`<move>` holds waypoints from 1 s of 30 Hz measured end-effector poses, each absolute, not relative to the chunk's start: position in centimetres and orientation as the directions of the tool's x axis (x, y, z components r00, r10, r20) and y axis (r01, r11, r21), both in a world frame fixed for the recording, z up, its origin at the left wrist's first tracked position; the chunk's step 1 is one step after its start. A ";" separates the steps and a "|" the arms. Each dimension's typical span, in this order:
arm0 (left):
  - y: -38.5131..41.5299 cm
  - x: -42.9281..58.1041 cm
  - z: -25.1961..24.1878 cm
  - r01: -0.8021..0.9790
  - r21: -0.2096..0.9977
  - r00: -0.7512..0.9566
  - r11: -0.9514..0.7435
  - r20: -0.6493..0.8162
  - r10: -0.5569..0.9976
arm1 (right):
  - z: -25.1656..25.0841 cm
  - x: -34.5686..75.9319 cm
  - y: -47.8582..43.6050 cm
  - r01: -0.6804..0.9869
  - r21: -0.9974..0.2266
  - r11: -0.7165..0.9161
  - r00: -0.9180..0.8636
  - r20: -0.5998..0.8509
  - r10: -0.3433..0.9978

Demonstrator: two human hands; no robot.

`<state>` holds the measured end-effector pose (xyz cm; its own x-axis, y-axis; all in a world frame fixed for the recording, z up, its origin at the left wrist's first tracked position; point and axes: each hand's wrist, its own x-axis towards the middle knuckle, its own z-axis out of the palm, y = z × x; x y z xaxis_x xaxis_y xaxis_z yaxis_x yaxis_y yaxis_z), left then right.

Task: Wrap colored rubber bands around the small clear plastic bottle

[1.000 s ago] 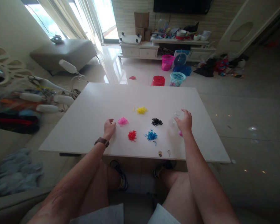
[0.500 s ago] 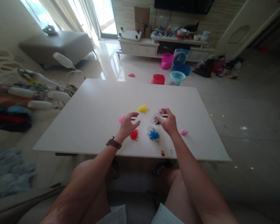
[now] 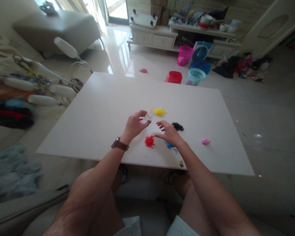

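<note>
Head view: left hand (image 3: 134,126), closed at the fingertips on a small clear jar (image 3: 148,116), which it held lifted just off the table (image 3: 100,108). The pinch was light and at the jar's side, probably because the jar was small and slippery. Whether the jar had a lid could not be told. Watch (image 3: 119,144) on the left wrist. Right hand (image 3: 168,132), empty, fingers spread and apart, palm down, hovering near the jar and directly over the blue pile (image 3: 170,146), part of which it hid. Its looseness suggested readiness rather than a grasp. Around the hands, on the table's middle, lay small heaps of tiny bands, one colour each. Red pile (image 3: 149,141), between the two wrists. Yellow pile (image 3: 159,112), just beyond the jar. Black pile (image 3: 178,126), just right of the right fingers. Pink pile (image 3: 140,122), mostly hidden behind the left fingers. The heaps lay near one another but apart, seemingly so that the colours would not mix and each stayed within reach. Pink lump (image 3: 206,141), alone, well right of the heaps. Small figure-like item (image 3: 181,163), by the near edge, too small to identify. Beyond the table, on the floor: red tub (image 3: 173,77), teal basket (image 3: 195,76), pink basket (image 3: 184,55). Left of the table: white-handled tools (image 3: 43,100), blurred.
</note>
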<state>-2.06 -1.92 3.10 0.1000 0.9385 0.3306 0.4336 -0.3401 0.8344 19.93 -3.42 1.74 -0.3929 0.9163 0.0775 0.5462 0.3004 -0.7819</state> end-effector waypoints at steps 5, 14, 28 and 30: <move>-2.1 -4.6 2.6 0.500 0.798 0.118 -0.336 0.321 0.940 | -0.8 17.5 -5.3 0.658 -0.555 0.509 -0.649 -0.075 0.757; -2.3 -5.6 2.4 0.519 0.780 0.181 -0.349 0.299 0.937 | -2.4 16.2 -5.8 0.664 -0.483 0.570 -0.687 -0.094 0.720; -2.2 -5.5 2.5 0.573 0.751 0.240 -0.330 0.231 0.943 | -1.9 17.5 -5.4 0.699 -0.550 0.458 -0.595 -0.091 0.798; -2.3 -5.5 2.6 0.593 0.729 0.266 -0.342 0.223 0.938 | -1.7 17.6 -5.2 0.685 -0.559 0.467 -0.592 -0.053 0.804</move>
<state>-5.52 -2.26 2.56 0.2656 0.9379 0.2232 0.5932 -0.3415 0.7290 17.63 -5.18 -1.68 -0.5919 0.8043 -0.0526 0.6847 0.4673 -0.5593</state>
